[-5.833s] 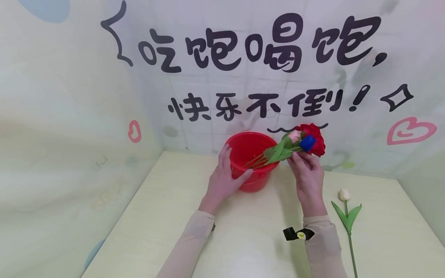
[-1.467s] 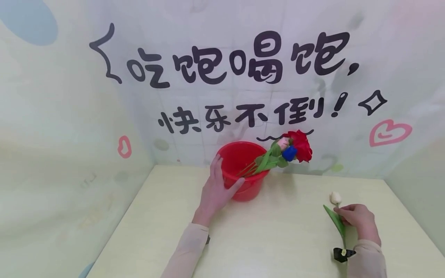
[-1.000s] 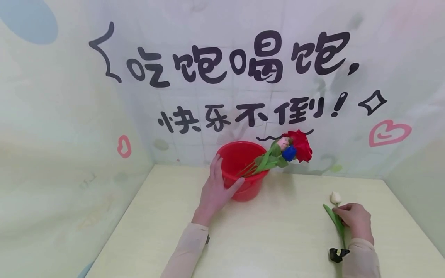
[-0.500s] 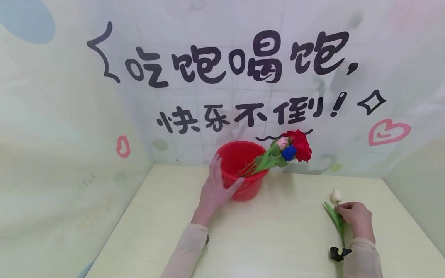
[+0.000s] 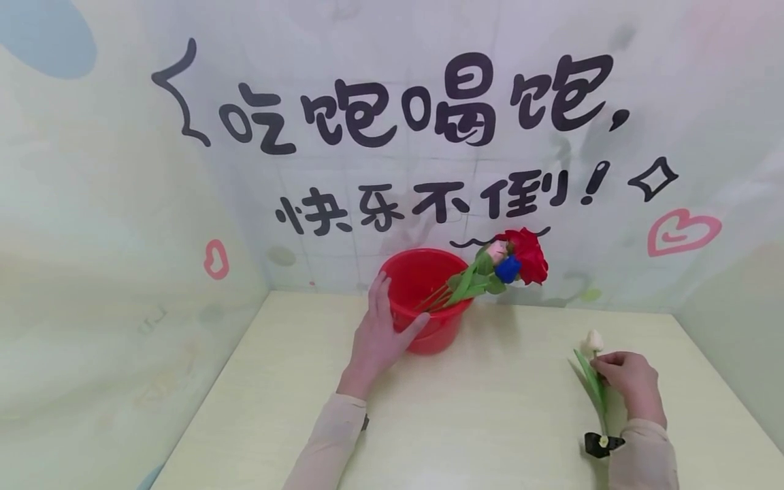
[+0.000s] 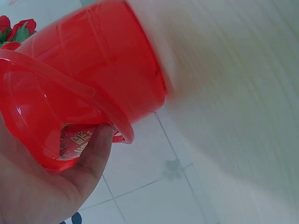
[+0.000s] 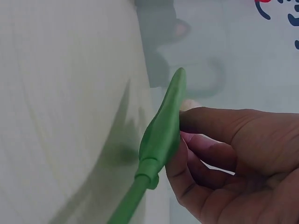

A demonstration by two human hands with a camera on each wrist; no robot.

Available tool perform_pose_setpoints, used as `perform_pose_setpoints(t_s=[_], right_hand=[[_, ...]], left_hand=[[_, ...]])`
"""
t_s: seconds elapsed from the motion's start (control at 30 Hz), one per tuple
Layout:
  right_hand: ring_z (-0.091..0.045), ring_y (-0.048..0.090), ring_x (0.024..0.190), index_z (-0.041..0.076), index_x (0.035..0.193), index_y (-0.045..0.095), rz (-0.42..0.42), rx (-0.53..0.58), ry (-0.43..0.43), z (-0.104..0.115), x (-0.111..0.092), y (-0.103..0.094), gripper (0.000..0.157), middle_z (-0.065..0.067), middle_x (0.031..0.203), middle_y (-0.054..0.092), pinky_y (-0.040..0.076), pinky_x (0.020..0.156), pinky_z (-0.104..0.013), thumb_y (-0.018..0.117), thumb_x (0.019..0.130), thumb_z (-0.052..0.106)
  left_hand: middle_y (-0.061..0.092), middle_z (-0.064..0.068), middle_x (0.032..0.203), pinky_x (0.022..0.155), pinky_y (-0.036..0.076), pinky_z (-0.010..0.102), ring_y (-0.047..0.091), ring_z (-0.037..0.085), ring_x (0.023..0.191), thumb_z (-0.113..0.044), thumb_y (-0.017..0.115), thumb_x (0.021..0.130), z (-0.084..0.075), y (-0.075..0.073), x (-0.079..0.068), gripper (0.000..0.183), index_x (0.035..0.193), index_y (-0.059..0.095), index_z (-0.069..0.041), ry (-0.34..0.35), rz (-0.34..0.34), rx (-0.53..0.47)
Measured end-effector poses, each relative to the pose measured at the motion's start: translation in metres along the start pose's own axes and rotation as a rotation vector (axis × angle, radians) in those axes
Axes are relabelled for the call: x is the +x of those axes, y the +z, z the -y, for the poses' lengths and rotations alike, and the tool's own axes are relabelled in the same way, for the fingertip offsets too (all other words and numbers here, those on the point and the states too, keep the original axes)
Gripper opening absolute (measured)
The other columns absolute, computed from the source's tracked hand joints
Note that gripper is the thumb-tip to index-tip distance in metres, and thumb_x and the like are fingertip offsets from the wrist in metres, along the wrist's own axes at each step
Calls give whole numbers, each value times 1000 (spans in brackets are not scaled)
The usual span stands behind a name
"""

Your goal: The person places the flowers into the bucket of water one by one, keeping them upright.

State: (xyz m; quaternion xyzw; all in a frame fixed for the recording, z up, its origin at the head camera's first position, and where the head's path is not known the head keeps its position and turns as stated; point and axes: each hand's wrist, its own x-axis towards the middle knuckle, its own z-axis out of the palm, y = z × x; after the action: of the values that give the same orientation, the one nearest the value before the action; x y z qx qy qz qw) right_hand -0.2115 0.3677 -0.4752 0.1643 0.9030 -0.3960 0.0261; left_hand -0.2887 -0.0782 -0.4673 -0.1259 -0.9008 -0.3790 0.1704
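In the head view, my left hand (image 5: 380, 340) holds the near left side of a red plastic bucket (image 5: 442, 332), thumb at the front and fingers along the rim. Artificial flowers lean out over the bucket's right side: a red rose (image 5: 529, 258), a blue bloom (image 5: 508, 269) and a pink one (image 5: 497, 252). Over at the right, my right hand (image 5: 633, 384) pinches a white tulip (image 5: 594, 340) just below its bloom. The right wrist view shows the tulip's green leaf and stem (image 7: 161, 135) slightly off the table, with the bloom mostly hidden behind.
A pale wooden table (image 5: 490, 422) is under everything. Its back and sides meet a printed cloth backdrop (image 5: 343, 170) with black characters and pink hearts. A black wrist strap piece (image 5: 603, 444) sits by the right sleeve, over the tulip's lower stem.
My right hand has left the flowers in the bucket and gone right to the white tulip. Lately the tulip has risen a little, parting from its shadow. The left hand stays on the bucket.
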Motion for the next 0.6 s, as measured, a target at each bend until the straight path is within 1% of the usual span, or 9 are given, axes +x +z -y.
perform_pose_setpoints(t_s=[0.07, 0.13, 0.2, 0.27, 0.33, 0.4, 0.47, 0.6], right_hand=[[-15, 66, 80, -15, 115, 67, 7, 19, -1, 1, 0, -2, 40, -8, 90, 74, 52, 74, -37, 67, 101, 23], [-10, 65, 77, -15, 116, 66, 15, 35, 0, 2, 0, -3, 40, -7, 90, 74, 52, 74, -35, 67, 102, 23], [-9, 65, 77, -15, 118, 65, 26, 48, 2, 3, 0, -4, 41, -6, 91, 74, 55, 77, -39, 67, 102, 23], [-9, 67, 77, -16, 120, 64, 40, 57, 5, 4, -1, -5, 43, -7, 92, 74, 56, 84, -47, 66, 103, 23], [-11, 69, 78, -17, 122, 63, 51, 64, 7, 5, -1, -7, 44, -8, 93, 75, 54, 89, -56, 66, 103, 24], [-11, 70, 78, -17, 122, 62, 58, 74, 9, 6, -2, -8, 45, -9, 94, 75, 52, 93, -62, 66, 104, 24], [-11, 70, 77, -17, 123, 62, 60, 83, 12, 7, -2, -10, 46, -7, 93, 75, 50, 95, -65, 65, 104, 25], [-7, 70, 75, -18, 124, 62, 58, 101, 14, 7, -2, -13, 48, -1, 90, 75, 49, 99, -66, 65, 104, 25]], left_hand=[[31, -5, 165, 91, 62, 45, 52, 23, 138, -63, 79, 86, 0, 0, 0, 112, 168, 15, -22, 1, 3, 0], [31, -5, 165, 90, 62, 46, 52, 23, 137, -62, 80, 86, 0, 0, 0, 112, 168, 16, -22, -2, 4, -3], [31, -5, 165, 90, 62, 46, 51, 23, 137, -62, 80, 86, 0, 0, 0, 112, 168, 16, -22, -6, 5, -2], [31, -5, 165, 90, 62, 46, 52, 24, 137, -62, 81, 85, 0, 0, 1, 112, 168, 16, -22, -7, 4, -3], [30, -4, 166, 90, 62, 46, 51, 24, 138, -63, 80, 85, 1, 2, 2, 112, 168, 16, -22, -6, 0, 4], [29, -5, 167, 91, 62, 46, 51, 24, 139, -63, 80, 85, 1, 3, 3, 112, 168, 16, -21, -3, -4, 6], [27, -5, 167, 91, 62, 47, 50, 24, 140, -63, 80, 85, 2, 3, 4, 112, 168, 16, -21, -1, -6, 6], [26, -7, 167, 92, 62, 47, 48, 23, 141, -62, 81, 85, 2, 3, 3, 113, 168, 16, -22, -9, -2, 1]])
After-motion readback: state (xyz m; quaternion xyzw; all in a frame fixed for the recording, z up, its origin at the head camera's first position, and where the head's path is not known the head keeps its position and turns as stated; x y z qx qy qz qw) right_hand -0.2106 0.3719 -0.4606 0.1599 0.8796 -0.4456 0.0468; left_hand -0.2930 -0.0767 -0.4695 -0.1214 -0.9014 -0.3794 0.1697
